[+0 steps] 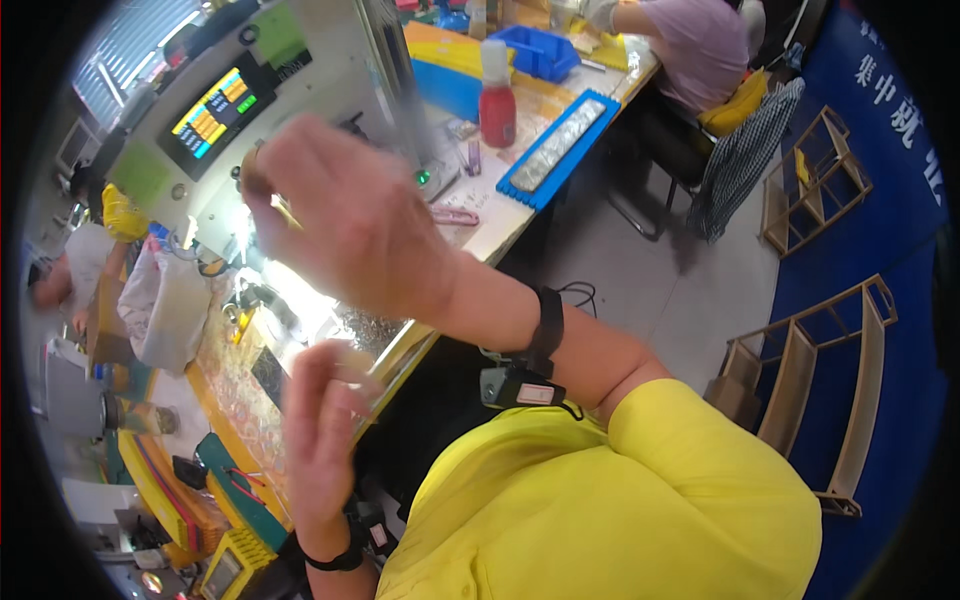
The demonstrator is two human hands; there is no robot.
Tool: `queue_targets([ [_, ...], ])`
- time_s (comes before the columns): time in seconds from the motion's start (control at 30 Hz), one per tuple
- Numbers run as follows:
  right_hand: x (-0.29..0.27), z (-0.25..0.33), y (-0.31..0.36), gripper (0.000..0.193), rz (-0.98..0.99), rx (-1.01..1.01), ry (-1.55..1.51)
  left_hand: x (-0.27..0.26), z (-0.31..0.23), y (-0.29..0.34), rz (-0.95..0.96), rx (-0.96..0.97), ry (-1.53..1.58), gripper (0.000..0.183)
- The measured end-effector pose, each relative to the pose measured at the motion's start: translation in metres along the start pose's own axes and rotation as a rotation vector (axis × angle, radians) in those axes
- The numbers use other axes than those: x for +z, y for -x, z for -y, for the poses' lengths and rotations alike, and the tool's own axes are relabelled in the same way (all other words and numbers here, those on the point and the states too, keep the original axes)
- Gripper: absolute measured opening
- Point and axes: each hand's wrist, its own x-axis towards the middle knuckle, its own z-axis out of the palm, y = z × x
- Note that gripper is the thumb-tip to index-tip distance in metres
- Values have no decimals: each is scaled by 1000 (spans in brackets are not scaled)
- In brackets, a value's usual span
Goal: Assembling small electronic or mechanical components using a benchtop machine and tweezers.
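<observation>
We see the grey machine (330, 62) beyond our loosely open left hand (322, 430), its light (246, 240) probably set for close work. Our right hand (350, 225), blurred, curls narrowly; its hold we cannot tell. Right of it, a red bottle (497, 117) stands upright, perhaps kept reachable.

White glare burned out the bench (225, 375) toward nine o'clock, while the slatted window (140, 65) shone pale at ten. Motion blur smeared the right hand (350, 225) at ten and, at eight, the left hand (322, 425). Fisheye distortion bent the wooden rack (868, 400) at four; black ringed the rim.
</observation>
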Motion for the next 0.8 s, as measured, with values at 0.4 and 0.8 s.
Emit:
queue_targets([
  [0.4, -14, -29, -21, 13, -33, 18, 70, 81, -8, -11, 268, -171, -91, 33],
  [0.8, -10, -2, 21, 15, 56, 623, -407, 76, 13, -2, 213, -174, -68, 35],
])
